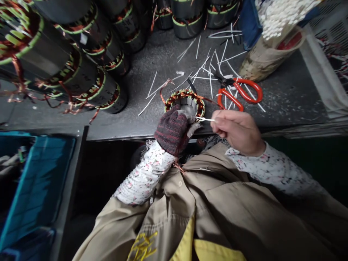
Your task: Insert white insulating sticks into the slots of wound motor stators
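A motor stator (201, 105) with copper windings and a pale green rim lies near the front edge of the bench. My left hand (172, 127), in a dark striped glove with taped fingertips, is closed on its near side. To the right of it, my bare right hand (235, 128) pinches the end of a white tie (205, 119), which stretches taut from the stator's rim. Copper lead wires (163, 92) stick out from the stator at the left. Red-handled scissors (254, 92) rest just beyond my right hand, on top of loose white strips.
Stacked stators (119, 96) crowd the left and back of the bench. Cut white strips (211, 85) lie scattered in the middle. A stained tube (258, 61) full of white strips leans at the back right, beside a blue bin (248, 25). A teal crate (51, 174) stands lower left.
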`<state>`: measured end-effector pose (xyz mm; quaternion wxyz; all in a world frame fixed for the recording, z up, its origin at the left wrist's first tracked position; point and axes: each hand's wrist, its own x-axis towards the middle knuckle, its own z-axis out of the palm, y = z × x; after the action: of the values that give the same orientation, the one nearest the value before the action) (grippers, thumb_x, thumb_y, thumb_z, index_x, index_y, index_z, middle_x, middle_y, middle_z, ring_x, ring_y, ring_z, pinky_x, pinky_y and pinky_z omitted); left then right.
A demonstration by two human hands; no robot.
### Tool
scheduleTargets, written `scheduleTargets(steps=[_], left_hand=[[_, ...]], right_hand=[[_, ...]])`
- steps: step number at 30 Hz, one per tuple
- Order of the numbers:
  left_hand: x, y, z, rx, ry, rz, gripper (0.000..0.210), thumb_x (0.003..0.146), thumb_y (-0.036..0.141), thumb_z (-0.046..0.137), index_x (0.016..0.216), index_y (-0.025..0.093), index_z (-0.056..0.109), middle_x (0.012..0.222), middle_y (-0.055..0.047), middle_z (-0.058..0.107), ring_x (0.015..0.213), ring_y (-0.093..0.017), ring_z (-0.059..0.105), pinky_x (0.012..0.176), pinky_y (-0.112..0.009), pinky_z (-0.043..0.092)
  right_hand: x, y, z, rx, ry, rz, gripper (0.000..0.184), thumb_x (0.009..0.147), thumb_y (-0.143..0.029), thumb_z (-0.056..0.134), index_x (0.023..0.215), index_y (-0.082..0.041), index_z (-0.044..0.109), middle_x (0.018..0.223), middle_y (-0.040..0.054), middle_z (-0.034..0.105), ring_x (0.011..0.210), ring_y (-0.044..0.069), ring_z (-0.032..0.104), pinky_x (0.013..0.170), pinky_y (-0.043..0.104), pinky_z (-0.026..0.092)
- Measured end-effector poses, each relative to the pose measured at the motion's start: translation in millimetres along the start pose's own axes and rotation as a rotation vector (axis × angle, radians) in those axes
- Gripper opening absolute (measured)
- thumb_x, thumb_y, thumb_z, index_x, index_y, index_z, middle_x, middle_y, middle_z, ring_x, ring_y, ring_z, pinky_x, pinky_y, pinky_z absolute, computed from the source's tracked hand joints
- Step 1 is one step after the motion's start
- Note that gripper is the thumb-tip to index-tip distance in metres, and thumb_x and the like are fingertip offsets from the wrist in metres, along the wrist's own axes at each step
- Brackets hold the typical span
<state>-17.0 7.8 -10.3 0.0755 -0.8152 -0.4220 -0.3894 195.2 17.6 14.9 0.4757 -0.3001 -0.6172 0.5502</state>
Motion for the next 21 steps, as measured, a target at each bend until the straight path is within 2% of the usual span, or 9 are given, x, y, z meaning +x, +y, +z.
scheduleTargets(steps=[3, 5, 8, 10, 12, 15, 19, 21], left_hand=[[1, 1, 1.3, 0.04, 0.018, 0.003, 0.021, 0.097, 0.035, 0.07, 0.097, 0.021, 0.055, 0.092, -0.002, 0.073, 0.098, -0.018, 0.074, 0.098, -0.035, 0.061], [1, 1, 3.0, 0.058, 0.01, -0.007, 0.022, 0.096, 0.034, 0.072, 0.097, 0.021, 0.055, 0.092, -0.001, 0.073, 0.098, -0.018, 0.074, 0.101, -0.036, 0.06], [-3, -1, 3.9, 0.112, -0.051, -0.042, 0.021, 0.097, 0.038, 0.069, 0.096, 0.021, 0.056, 0.091, -0.001, 0.071, 0.098, -0.02, 0.074, 0.103, -0.039, 0.06], [-5, -3, 2.9, 0.121, -0.066, -0.055, 0.021, 0.097, 0.04, 0.068, 0.095, 0.021, 0.057, 0.09, -0.002, 0.071, 0.099, -0.02, 0.073, 0.101, -0.038, 0.06], [-6, -3, 2.0, 0.078, -0.058, -0.06, 0.021, 0.097, 0.039, 0.069, 0.096, 0.021, 0.058, 0.091, -0.003, 0.07, 0.099, -0.02, 0.073, 0.1, -0.037, 0.06], [-5, 2, 5.7, 0.009, -0.051, -0.061, 0.019, 0.097, 0.037, 0.069, 0.098, 0.02, 0.06, 0.093, -0.003, 0.071, 0.1, -0.019, 0.072, 0.105, -0.039, 0.057], [-1, 12, 18.4, 0.061, -0.128, -0.048, 0.017, 0.098, 0.036, 0.066, 0.101, 0.02, 0.064, 0.096, -0.004, 0.073, 0.101, -0.02, 0.073, 0.111, -0.043, 0.054], [-1, 13, 19.9, 0.065, -0.168, -0.039, 0.014, 0.098, 0.033, 0.064, 0.104, 0.02, 0.065, 0.106, -0.007, 0.074, 0.112, -0.021, 0.071, 0.114, -0.043, 0.053]], right_hand=[[-9, -9, -7, 0.036, 0.138, -0.022, 0.037, 0.094, -0.038, 0.07, 0.062, -0.022, 0.062, 0.058, -0.0012, 0.05, 0.049, 0.011, 0.04, 0.042, 0.029, 0.023], [-12, -12, -11, 0.018, 0.184, -0.016, 0.035, 0.091, -0.043, 0.074, 0.064, -0.024, 0.065, 0.061, 0.0008, 0.053, 0.053, 0.013, 0.044, 0.043, 0.03, 0.028], [-7, -10, -10, 0.075, 0.04, 0.054, 0.038, 0.09, -0.056, 0.071, 0.069, -0.024, 0.067, 0.079, 0.0051, 0.063, 0.068, 0.018, 0.058, 0.056, 0.033, 0.046], [-4, -7, -8, 0.179, -0.077, 0.127, 0.045, 0.09, -0.063, 0.067, 0.072, -0.022, 0.065, 0.083, 0.006, 0.064, 0.073, 0.019, 0.061, 0.063, 0.035, 0.05], [-4, -7, -8, 0.241, -0.08, 0.195, 0.044, 0.093, -0.057, 0.068, 0.069, -0.021, 0.061, 0.072, 0.0026, 0.059, 0.065, 0.015, 0.056, 0.06, 0.031, 0.045], [1, -14, -6, 0.26, 0.035, 0.235, 0.037, 0.094, -0.034, 0.069, 0.063, -0.019, 0.057, 0.058, -0.0028, 0.047, 0.056, 0.011, 0.045, 0.054, 0.027, 0.035], [31, -15, 15, 0.361, 0.201, 0.097, 0.035, 0.099, -0.016, 0.048, 0.065, -0.021, 0.053, 0.063, -0.0013, 0.047, 0.062, 0.012, 0.05, 0.063, 0.028, 0.043], [47, -7, 25, 0.293, 0.212, 0.103, 0.033, 0.1, -0.019, 0.044, 0.069, -0.022, 0.053, 0.068, 0.0002, 0.053, 0.065, 0.013, 0.054, 0.065, 0.03, 0.047]])
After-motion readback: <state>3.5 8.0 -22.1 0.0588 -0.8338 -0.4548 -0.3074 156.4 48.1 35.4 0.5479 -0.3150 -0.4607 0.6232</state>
